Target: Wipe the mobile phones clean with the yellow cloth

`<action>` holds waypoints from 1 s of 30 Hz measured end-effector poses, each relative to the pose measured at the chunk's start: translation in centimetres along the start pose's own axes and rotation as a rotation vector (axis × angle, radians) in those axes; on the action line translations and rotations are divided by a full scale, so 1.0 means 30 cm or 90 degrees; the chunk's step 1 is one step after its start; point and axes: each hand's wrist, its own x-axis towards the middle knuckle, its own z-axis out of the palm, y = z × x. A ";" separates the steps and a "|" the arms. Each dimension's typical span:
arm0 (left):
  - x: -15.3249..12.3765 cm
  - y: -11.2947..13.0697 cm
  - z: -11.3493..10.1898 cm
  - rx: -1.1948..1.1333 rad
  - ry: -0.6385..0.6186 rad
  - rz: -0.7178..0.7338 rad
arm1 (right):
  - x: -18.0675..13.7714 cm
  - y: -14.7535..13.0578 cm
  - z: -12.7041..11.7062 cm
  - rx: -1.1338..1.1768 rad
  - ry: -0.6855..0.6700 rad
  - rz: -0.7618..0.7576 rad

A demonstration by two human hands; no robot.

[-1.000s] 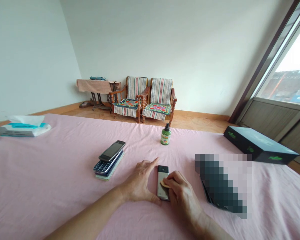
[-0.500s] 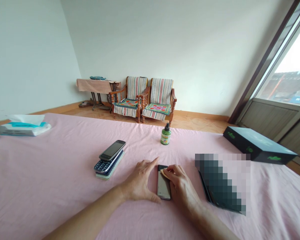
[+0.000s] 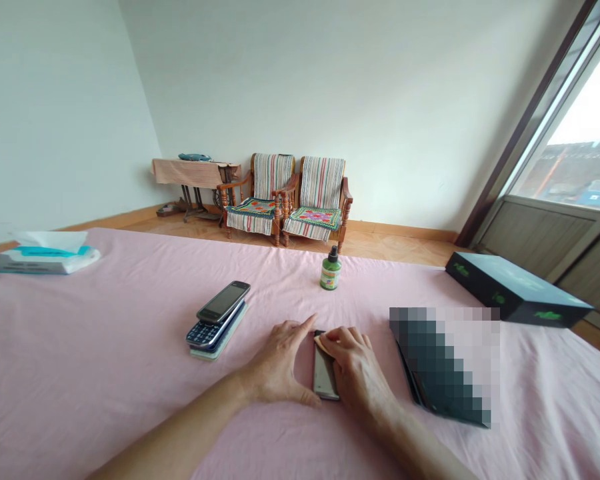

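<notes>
A slim dark phone [image 3: 323,377] lies flat on the pink cloth [image 3: 105,360] in front of me. My left hand [image 3: 277,363] rests beside its left edge, fingers stretched out and pressed against it. My right hand [image 3: 355,370] lies over the phone's right side, fingertips pinched on a small tan pad [image 3: 323,344] pressed to the phone's far end.
A stack of old phones [image 3: 217,317] lies to the left. A small green bottle [image 3: 331,270] stands farther back. A dark box [image 3: 515,290] sits at the right, a blurred dark object [image 3: 443,363] beside my right hand, a tissue pack [image 3: 45,253] far left.
My right hand has slid the tan pad from the phone's middle up to its far end. The left hand has stayed in place.
</notes>
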 end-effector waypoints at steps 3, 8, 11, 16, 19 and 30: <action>-0.001 0.001 0.000 -0.006 0.001 -0.004 | 0.001 -0.005 -0.002 0.009 -0.011 -0.005; -0.001 0.007 -0.001 -0.003 -0.003 -0.006 | 0.009 -0.007 -0.008 0.002 -0.011 -0.001; -0.001 0.011 -0.002 -0.004 -0.003 -0.004 | 0.008 -0.013 -0.011 0.016 -0.026 -0.012; 0.000 0.013 -0.003 -0.009 -0.001 0.002 | 0.020 -0.006 -0.001 0.016 -0.029 -0.003; 0.000 0.012 -0.002 -0.015 0.007 0.002 | 0.028 0.003 0.003 0.024 -0.034 -0.008; 0.003 0.006 0.004 -0.013 0.012 0.000 | -0.053 -0.048 -0.020 0.086 -0.050 -0.078</action>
